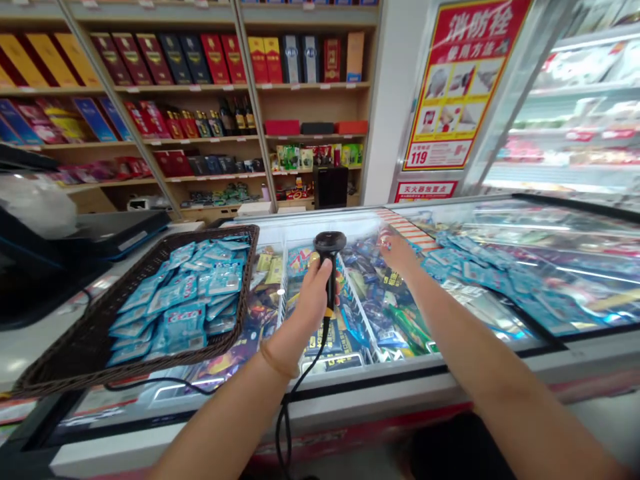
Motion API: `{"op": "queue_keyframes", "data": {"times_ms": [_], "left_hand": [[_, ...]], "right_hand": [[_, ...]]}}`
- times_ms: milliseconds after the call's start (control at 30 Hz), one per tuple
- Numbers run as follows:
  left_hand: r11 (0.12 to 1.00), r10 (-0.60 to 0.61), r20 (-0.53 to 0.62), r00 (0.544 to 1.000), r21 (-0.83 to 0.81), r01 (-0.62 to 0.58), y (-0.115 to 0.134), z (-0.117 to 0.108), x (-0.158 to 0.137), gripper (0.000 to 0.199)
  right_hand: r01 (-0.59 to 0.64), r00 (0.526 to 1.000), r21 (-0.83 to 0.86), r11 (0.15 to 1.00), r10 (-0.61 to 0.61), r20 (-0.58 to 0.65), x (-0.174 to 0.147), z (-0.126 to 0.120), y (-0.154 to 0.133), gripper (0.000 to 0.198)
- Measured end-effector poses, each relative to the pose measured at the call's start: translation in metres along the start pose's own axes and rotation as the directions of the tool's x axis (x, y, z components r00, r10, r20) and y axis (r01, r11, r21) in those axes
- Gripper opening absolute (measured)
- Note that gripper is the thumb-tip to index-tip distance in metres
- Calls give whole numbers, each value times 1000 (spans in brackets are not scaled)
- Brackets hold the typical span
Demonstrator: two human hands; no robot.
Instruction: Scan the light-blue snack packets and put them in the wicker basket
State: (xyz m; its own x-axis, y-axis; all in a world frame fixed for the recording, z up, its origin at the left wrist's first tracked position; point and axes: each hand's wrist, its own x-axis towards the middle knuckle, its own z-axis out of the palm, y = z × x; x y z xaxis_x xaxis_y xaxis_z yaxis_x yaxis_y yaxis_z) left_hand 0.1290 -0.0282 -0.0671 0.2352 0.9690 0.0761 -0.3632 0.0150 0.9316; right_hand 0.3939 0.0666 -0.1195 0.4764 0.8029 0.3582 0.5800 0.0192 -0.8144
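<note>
A black handheld barcode scanner (330,243) stands upright in my left hand (315,287), whose fingers wrap its handle. Its black cable (320,347) hangs down over the freezer's front edge. My right hand (397,252) reaches forward above the chest freezer (350,223), near an orange-and-white striped strip (407,230). Its fingers are curled, with a small reddish-white patch at the tips that is too blurred to name. Beneath both hands lie packaged frozen goods (395,293), split up by white wire dividers (357,307).
To the left, a dark wicker basket (253,267) holds many blue packets (183,320). More blue packets (480,263) lie in a row on the freezer's right side. Dark counter equipment (30,267) stands at far left. Stocked shelves (200,87) line the back.
</note>
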Motion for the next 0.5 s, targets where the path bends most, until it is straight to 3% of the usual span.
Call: {"op": "queue_keyframes", "data": {"times_ms": [100, 267, 367, 500], "left_hand": [[999, -29, 33, 999, 29, 28, -16, 4, 6, 52], [999, -52, 3, 999, 12, 52, -34, -4, 13, 55], [998, -56, 35, 998, 6, 55, -38, -7, 12, 52], [998, -63, 68, 996, 22, 62, -40, -6, 9, 50]], "right_hand": [[-10, 998, -131, 991, 1, -68, -2, -13, 24, 16], [9, 991, -571, 821, 67, 112, 1, -13, 29, 35], [67, 976, -631, 773, 81, 203, -2, -8, 17, 39], [231, 921, -643, 731, 49, 386, -16, -4, -8, 39]]}}
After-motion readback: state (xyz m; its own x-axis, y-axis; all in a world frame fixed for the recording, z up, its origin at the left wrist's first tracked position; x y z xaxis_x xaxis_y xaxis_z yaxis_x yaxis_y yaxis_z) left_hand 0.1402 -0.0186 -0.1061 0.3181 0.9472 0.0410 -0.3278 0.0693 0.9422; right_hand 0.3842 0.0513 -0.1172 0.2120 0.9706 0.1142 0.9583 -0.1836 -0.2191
